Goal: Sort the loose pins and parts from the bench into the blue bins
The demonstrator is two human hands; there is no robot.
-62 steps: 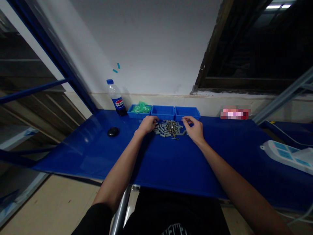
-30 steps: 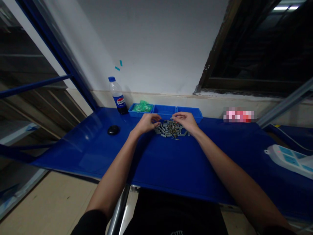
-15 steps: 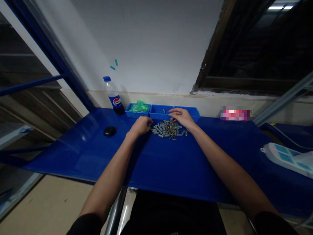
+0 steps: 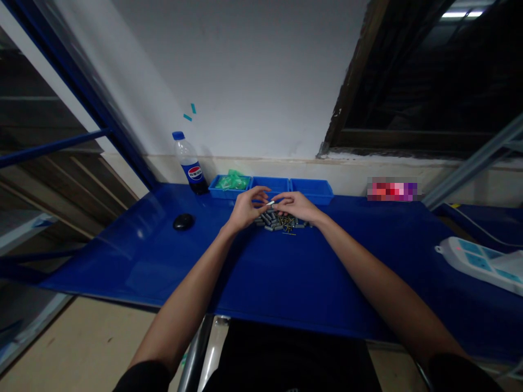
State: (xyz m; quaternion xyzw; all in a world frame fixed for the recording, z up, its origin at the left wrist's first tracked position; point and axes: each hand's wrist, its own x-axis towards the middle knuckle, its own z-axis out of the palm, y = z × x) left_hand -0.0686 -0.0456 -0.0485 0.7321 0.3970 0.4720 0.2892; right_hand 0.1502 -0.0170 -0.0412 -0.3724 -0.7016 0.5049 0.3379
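A heap of small grey sleeves and brass pins (image 4: 281, 221) lies on the blue table (image 4: 286, 272), in front of three blue bins. My left hand (image 4: 245, 208) and my right hand (image 4: 295, 206) meet just above the heap. Between their fingertips they pinch one small grey sleeve (image 4: 270, 203). Whether the right hand also holds a pin is too small to tell.
Three blue bins stand in a row at the wall: the left bin (image 4: 229, 186) holds green bags, then the middle bin (image 4: 273, 184) and the right bin (image 4: 311, 190). A cola bottle (image 4: 188, 163) and a black mouse (image 4: 183, 221) are at left, a white power strip (image 4: 482, 262) at right.
My right hand drew back from the middle bin toward the left hand. My left hand lifted off the heap, and both hands now pinch a grey sleeve above it.
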